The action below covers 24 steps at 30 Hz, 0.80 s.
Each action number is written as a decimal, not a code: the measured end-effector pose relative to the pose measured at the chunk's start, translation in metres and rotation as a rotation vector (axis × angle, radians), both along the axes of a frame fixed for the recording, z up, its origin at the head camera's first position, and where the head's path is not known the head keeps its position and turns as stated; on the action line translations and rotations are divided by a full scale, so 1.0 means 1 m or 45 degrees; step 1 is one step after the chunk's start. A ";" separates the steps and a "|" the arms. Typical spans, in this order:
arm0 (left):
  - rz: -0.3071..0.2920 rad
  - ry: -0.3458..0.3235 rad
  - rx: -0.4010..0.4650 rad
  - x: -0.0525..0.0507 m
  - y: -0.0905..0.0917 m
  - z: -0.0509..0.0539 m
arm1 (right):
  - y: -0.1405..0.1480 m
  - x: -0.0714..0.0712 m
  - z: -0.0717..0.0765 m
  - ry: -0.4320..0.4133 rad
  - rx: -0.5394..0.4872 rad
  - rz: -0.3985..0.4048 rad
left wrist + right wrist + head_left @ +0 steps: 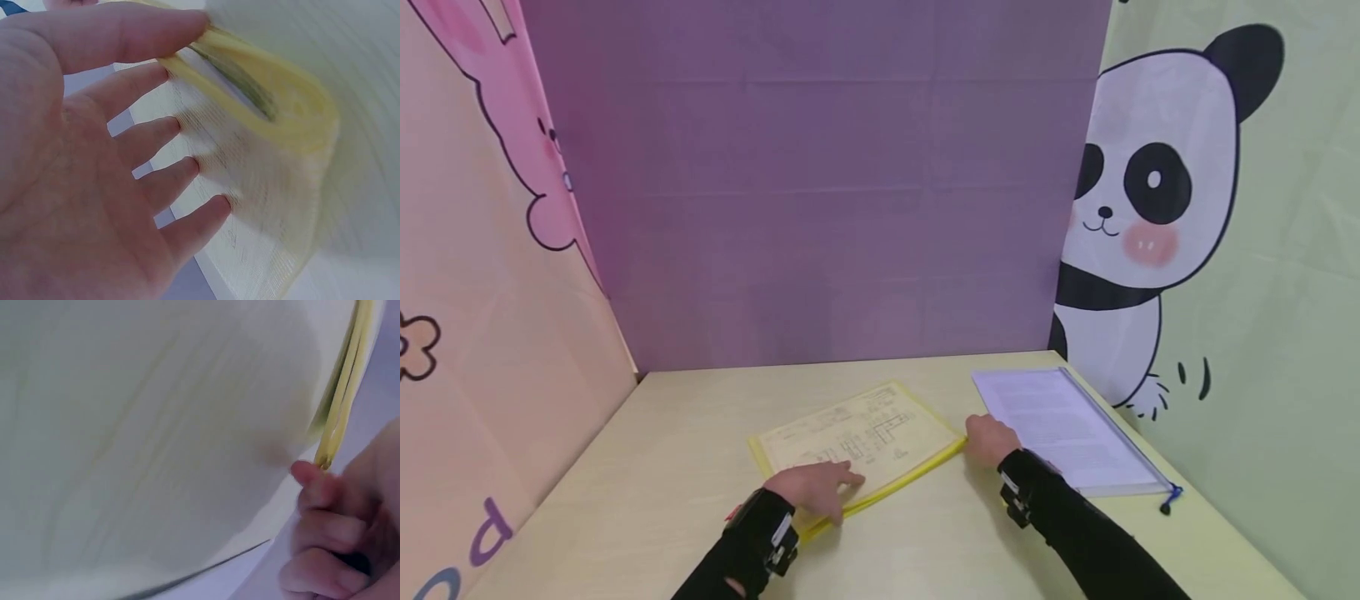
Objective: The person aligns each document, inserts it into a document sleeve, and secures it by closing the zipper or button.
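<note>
A yellow zip document bag [917,425] with a printed sheet showing through lies on the table, its long zip edge towards me. My left hand [817,487] holds the bag's near left part, fingertips [187,164] on the printed face and thumb at the yellow edge. In the left wrist view the bag's mouth [250,94] gapes beside the thumb. At the right corner, my right hand [990,439] pinches the end of the yellow zip edge [337,419], other fingers curled. A small metallic piece shows at the fingertips; the hand covers most of it.
A second document bag [1067,429], pale violet with printed pages, lies right of my right hand along the table's right edge. A blue cord with a dark end [1168,498] hangs from its near corner. Cloth walls [835,183] stand behind and beside the table [587,500].
</note>
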State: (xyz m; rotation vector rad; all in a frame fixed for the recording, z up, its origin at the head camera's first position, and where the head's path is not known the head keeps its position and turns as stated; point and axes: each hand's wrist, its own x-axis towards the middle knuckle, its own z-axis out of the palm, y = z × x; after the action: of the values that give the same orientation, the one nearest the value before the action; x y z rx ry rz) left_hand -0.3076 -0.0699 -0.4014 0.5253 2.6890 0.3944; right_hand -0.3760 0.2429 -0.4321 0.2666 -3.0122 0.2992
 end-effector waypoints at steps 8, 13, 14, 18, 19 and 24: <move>0.019 -0.025 0.018 -0.001 0.001 -0.003 | -0.004 0.004 0.004 -0.080 0.080 -0.025; 0.030 -0.012 0.063 -0.003 -0.001 -0.005 | -0.003 0.002 0.006 -0.116 0.140 0.014; 0.030 -0.005 0.073 -0.004 -0.002 -0.005 | -0.003 0.002 0.007 -0.124 0.138 0.018; 0.056 0.039 0.130 -0.007 -0.006 -0.008 | -0.001 0.003 0.006 -0.150 0.109 0.017; 0.060 0.057 0.141 -0.008 -0.008 -0.009 | -0.001 0.004 0.006 -0.154 0.104 0.013; 0.111 0.144 0.102 -0.009 -0.018 -0.014 | -0.001 0.007 0.005 -0.121 0.128 0.016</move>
State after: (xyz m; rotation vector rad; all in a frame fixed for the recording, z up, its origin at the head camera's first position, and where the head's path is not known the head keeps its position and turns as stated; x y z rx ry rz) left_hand -0.3170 -0.0879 -0.4150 0.4677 2.8220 0.5133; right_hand -0.3687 0.2416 -0.4269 0.2875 -3.1258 0.1660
